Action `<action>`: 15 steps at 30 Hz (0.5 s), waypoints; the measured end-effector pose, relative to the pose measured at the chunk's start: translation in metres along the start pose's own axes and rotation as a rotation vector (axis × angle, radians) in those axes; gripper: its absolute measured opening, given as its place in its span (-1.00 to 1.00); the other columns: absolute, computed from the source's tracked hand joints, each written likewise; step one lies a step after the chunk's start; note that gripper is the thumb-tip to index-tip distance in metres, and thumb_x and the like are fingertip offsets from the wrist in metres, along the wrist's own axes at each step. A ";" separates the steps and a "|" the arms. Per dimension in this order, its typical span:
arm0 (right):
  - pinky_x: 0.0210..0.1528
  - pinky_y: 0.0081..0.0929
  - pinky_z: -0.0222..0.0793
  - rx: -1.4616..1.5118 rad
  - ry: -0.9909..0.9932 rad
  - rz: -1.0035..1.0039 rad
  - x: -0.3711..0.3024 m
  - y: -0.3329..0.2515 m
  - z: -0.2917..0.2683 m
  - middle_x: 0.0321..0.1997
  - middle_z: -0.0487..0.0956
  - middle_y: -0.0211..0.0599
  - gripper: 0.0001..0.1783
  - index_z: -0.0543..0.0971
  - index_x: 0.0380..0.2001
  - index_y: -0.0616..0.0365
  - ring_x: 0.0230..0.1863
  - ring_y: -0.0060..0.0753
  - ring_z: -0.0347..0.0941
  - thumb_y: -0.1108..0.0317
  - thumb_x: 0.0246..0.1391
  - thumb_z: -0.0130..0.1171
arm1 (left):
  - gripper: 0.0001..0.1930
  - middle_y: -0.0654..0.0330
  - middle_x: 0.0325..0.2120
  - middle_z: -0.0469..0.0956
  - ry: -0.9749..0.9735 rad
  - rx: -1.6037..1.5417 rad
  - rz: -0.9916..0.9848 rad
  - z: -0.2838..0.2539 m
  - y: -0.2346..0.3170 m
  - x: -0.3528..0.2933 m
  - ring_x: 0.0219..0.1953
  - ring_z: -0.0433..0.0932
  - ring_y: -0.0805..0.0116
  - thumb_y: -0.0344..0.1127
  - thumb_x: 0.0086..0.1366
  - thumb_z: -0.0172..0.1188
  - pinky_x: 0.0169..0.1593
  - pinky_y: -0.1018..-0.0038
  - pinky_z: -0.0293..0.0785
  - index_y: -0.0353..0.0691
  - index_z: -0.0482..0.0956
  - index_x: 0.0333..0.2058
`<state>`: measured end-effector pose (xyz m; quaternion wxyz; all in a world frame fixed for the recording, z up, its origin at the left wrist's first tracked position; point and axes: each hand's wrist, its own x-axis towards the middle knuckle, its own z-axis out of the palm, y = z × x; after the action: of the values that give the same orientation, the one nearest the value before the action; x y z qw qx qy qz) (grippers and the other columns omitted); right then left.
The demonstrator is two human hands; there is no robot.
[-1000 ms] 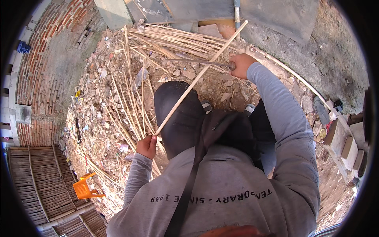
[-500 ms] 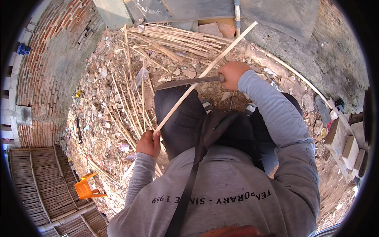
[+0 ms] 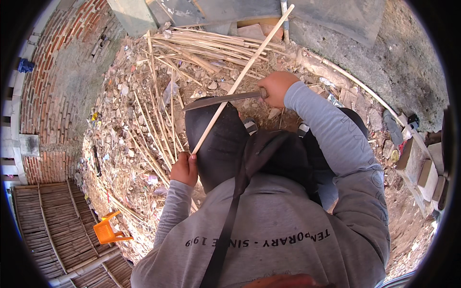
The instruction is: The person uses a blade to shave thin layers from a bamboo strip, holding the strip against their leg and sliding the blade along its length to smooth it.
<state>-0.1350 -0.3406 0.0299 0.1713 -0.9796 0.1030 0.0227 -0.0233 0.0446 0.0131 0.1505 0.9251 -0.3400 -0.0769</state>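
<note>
Red-brick wall (image 3: 72, 54), 10 o'clock; rough grey concrete wall (image 3: 410, 72), 2 o'clock; flat grey panel (image 3: 336, 19) at 1; slatted bamboo panel (image 3: 62, 225), 8 o'clock, orange plastic chair (image 3: 105, 232) near it; rubble-strewn ground (image 3: 113, 149), 9 o'clock, barer brown dirt (image 3: 403, 240) at 4; daylight, bright around the chair

Knife (image 3: 204, 102) crosswise to strip (image 3: 247, 70) over left knee (image 3: 225, 141), stick pile (image 3: 211, 43) ahead, chair (image 3: 104, 232) to the left.

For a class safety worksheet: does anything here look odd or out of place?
Yes: the knife in the right hand overlaps the left knee in view, seemingly risky; a plastic scrap litters the stony ground.
</note>
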 end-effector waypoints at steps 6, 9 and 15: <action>-0.19 -0.03 0.47 0.038 0.126 0.006 0.000 0.028 -0.004 -0.45 0.60 -0.07 -0.68 0.58 -0.37 0.09 -0.27 0.08 0.56 0.07 -0.04 0.30 | -0.64 -0.05 -0.61 0.50 0.040 -0.127 -0.003 0.005 -0.004 -0.003 -0.48 0.55 -0.15 -0.03 0.42 -0.02 -0.41 0.13 0.40 -0.25 0.41 -0.32; -0.20 -0.04 0.47 0.045 0.091 -0.010 -0.001 0.019 -0.007 -0.48 0.60 -0.09 -0.68 0.58 -0.39 0.09 -0.29 0.08 0.55 0.07 -0.05 0.30 | -0.66 -0.07 -0.59 0.51 0.040 -0.078 -0.017 0.003 -0.003 -0.004 -0.47 0.55 -0.14 -0.06 0.43 -0.03 -0.39 0.13 0.41 -0.26 0.43 -0.31; -0.22 -0.07 0.47 0.016 0.022 -0.091 -0.003 0.000 -0.004 -0.51 0.60 -0.10 -0.68 0.58 -0.41 0.10 -0.32 0.06 0.56 0.07 -0.06 0.31 | -0.59 -0.12 -0.57 0.53 0.013 -0.130 0.056 -0.002 -0.001 -0.002 -0.46 0.55 -0.18 -0.06 0.47 -0.14 -0.37 0.12 0.40 -0.31 0.50 -0.33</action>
<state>-0.1376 -0.3420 0.0341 0.1787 -0.9821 0.0604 0.0032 -0.0241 0.0468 0.0147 0.2145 0.9040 -0.3590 -0.0886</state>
